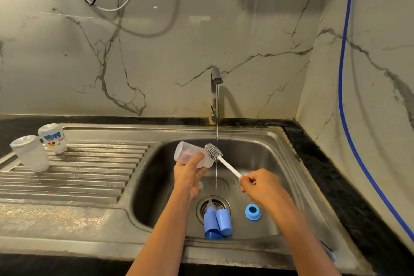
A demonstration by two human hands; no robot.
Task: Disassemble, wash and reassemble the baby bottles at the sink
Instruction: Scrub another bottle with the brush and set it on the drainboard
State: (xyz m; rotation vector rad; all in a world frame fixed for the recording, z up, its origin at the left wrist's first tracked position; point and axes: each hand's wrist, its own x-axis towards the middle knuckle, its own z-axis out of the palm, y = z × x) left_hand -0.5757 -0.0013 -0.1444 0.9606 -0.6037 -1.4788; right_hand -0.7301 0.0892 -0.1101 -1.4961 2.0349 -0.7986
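- I record the left hand [190, 177] over the sink basin [268, 159], fingers and thumb curled round a clear bottle body [187, 153]. The bottle is held on its side, its open mouth turned to the right.
- The right hand [262, 188] pinches the lower end of the white handle of a bottle brush [227, 165]. The handle slopes up and to the left.
- The grey bristle head [214, 152] sits at the bottle's mouth, touching its rim. I cannot tell whether any of it is inside.
- The faucet [215, 94] is running. A thin stream of water [216, 139] falls just right of the brush head and lands on the basin floor behind the drain [220, 203].
- Two blue caps [218, 223] lie side by side, touching, at the near edge of the drain. A clear part projects from the left one over the drain.
- A blue screw ring [253, 212] lies flat on the basin floor to the right of the caps, apart from them.
- Two clear bottle bodies stand mouth down on the ribbed drainboard [89, 170] at far left: a plain one [30, 153] and a printed one [53, 138], just beside each other.
- A blue hose [342, 74] runs down the right wall.
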